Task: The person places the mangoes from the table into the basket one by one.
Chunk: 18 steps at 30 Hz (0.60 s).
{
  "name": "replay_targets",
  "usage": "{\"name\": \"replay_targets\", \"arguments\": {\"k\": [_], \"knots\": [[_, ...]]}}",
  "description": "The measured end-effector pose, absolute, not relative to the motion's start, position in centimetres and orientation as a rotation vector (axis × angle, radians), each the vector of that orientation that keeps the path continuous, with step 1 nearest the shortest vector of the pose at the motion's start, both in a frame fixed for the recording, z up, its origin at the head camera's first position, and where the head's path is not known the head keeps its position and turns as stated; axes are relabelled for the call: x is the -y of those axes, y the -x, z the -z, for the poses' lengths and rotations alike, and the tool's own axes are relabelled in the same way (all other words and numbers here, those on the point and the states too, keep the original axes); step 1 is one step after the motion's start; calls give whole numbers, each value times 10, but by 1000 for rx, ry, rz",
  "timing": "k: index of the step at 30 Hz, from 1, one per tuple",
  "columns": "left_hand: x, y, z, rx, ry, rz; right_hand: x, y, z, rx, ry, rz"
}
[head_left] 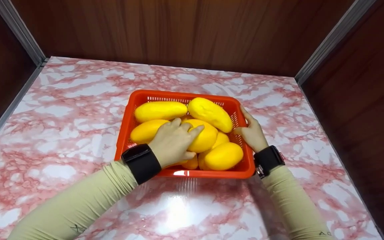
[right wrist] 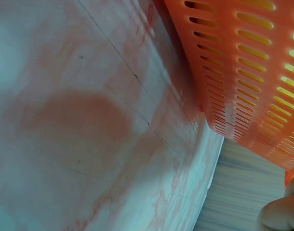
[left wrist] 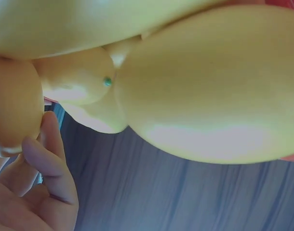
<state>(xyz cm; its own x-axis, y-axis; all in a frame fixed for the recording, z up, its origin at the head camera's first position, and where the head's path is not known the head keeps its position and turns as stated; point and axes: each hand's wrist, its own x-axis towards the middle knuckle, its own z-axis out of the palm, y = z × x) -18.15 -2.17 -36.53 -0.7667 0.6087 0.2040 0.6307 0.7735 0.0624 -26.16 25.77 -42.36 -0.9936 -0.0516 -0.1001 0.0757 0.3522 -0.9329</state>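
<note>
A red plastic basket with slotted walls holds several yellow mangoes. Over its middle, my left hand grips a mango, thumb on the near side and fingers across the top. In the left wrist view, the fingertips bend against a mango at the left edge, and a larger mango fills the right. My right hand grips the basket's right rim, thumb inside and fingers outside. The right wrist view has the slotted basket wall and a bit of the right fingers.
The basket stands on a red-and-white marbled table. A dark wood-grain panel rises behind, with another panel on the right. Inside the basket, an elongated mango and a dented one lie at the far side.
</note>
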Motion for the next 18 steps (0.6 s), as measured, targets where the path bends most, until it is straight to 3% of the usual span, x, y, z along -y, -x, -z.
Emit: {"name": "replay_targets", "arguments": {"k": [18], "knots": [[24, 176, 363, 2867, 925, 181, -258, 262, 422, -2571, -69, 1599]]}}
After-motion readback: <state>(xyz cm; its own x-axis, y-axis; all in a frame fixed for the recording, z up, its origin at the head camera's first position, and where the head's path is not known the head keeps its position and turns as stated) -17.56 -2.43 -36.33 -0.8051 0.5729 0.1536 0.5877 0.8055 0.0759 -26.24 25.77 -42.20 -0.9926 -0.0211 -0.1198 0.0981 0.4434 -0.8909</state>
